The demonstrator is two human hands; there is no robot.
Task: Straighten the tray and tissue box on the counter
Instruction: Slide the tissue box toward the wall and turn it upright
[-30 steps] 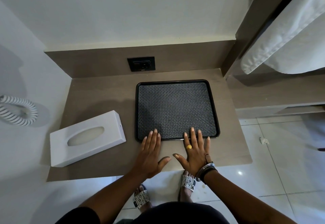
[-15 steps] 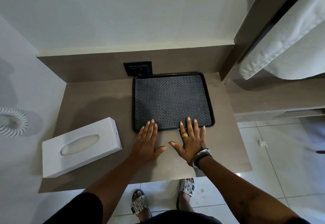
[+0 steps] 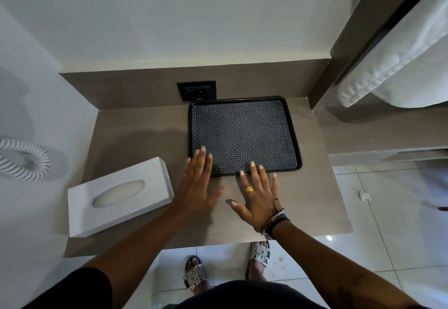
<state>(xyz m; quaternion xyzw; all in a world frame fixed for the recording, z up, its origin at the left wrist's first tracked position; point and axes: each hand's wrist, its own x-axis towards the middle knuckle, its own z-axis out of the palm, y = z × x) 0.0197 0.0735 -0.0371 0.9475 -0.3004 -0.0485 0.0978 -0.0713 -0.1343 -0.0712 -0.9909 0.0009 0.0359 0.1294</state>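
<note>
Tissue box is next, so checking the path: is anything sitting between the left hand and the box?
Nothing visible does. The left hand lies flat by the tray's near left corner, and only a narrow strip of bare counter separates it from the tissue box, which still sits askew.

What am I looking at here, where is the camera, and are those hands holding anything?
There is no machine: a person wears a wide-angle camera on the head, so it looks down at their own arms. Below is a brown counter set in a corner. On it lies a black patterned tray, its far edge close to the back wall under a dark wall socket. A white tissue box lies to the left, at an angle. The left hand is flat, fingertips over the tray's near left corner. The right hand is spread, fingertips at the tray's near rim. Neither hand holds anything.
</note>
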